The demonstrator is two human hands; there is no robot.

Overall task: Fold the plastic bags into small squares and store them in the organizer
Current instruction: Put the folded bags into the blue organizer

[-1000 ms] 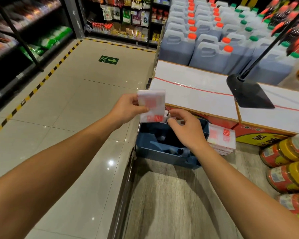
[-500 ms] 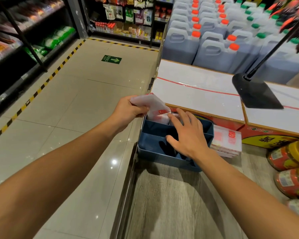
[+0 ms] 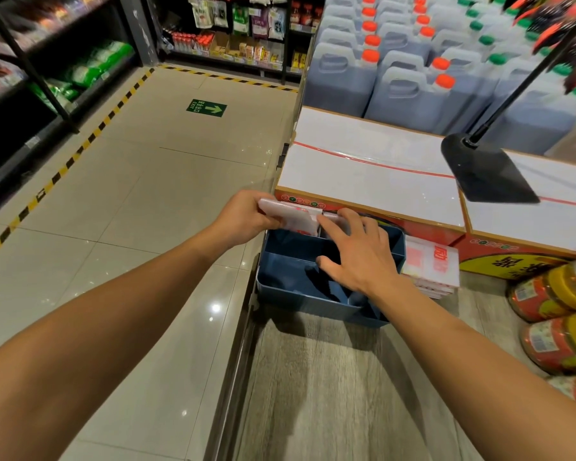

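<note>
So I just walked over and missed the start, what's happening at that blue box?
A person is putting folded plastic bags into a blue organizer on a wooden counter. The left hand grips a folded bag at the organizer's far edge, tilted over a back compartment. The right hand lies spread over the organizer, fingertips by the bags already in the back. A stack of bags waits just right of the organizer.

Folded bag (image 3: 291,216) above blue organizer (image 3: 313,304)
</note>
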